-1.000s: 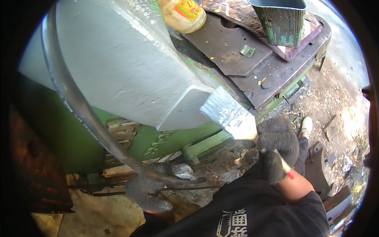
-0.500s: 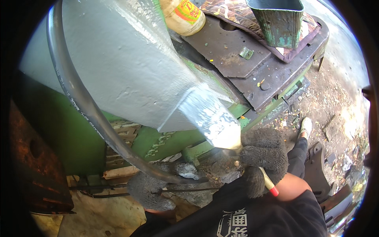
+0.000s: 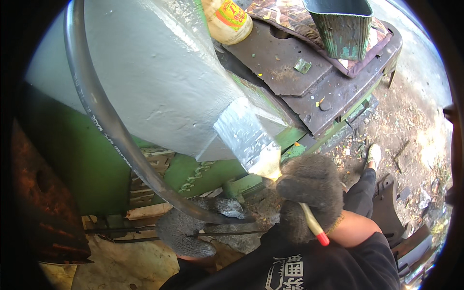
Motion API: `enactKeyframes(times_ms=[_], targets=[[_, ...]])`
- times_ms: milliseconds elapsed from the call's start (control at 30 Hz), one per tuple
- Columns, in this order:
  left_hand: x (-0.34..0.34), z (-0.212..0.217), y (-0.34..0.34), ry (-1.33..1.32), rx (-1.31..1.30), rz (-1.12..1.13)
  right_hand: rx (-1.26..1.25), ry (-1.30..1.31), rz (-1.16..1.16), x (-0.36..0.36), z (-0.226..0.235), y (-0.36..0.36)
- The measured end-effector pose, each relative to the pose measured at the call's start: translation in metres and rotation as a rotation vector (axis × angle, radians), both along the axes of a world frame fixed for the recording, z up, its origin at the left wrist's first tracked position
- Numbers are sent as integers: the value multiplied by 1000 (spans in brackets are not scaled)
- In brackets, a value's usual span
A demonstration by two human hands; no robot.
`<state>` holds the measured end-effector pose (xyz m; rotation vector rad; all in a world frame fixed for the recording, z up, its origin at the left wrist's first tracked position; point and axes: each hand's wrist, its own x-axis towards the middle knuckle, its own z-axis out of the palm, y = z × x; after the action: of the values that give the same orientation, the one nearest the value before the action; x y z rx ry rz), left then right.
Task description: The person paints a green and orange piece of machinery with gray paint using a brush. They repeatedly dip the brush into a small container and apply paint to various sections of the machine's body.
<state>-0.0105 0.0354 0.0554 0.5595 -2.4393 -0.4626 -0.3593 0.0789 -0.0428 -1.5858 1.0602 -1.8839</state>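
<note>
My right hand (image 3: 311, 195), in a dark knit work glove, grips a wide paintbrush (image 3: 249, 140). The brush's pale handle with a red tip sticks out below the glove. White-grey paint covers its bristles, which lie against the lower corner of a large grey-painted panel (image 3: 150, 82). Lower left, my left hand (image 3: 183, 234) wears a similar glove with grey paint on the fingertips. It closes around the lower part of a thick black hose (image 3: 102, 112), which arcs up across the panel's left side. The left palm is partly hidden.
A dark metal ledge (image 3: 270, 63) at the back holds a cream bottle (image 3: 229, 24), a patterned cloth pad (image 3: 285, 12) and a paint-streaked container (image 3: 340, 36). Green metal (image 3: 77, 164) lies below the panel; a rusty plate (image 3: 41, 203) stands left. Littered ground (image 3: 396, 130) lies right, with metal parts (image 3: 389, 200).
My right hand and the paintbrush have shifted left, the bristles moving along the panel's corner. The hose's upper part has swung slightly right. My left hand stays put.
</note>
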Motion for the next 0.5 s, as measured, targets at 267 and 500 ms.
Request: enactKeyframes(times_ms=[267, 500], targets=[[1, 2, 2, 2, 3, 12, -283, -134, 90, 4, 2, -13], [-1, 4, 5, 1, 10, 27, -61, -40, 50, 18, -17, -2]])
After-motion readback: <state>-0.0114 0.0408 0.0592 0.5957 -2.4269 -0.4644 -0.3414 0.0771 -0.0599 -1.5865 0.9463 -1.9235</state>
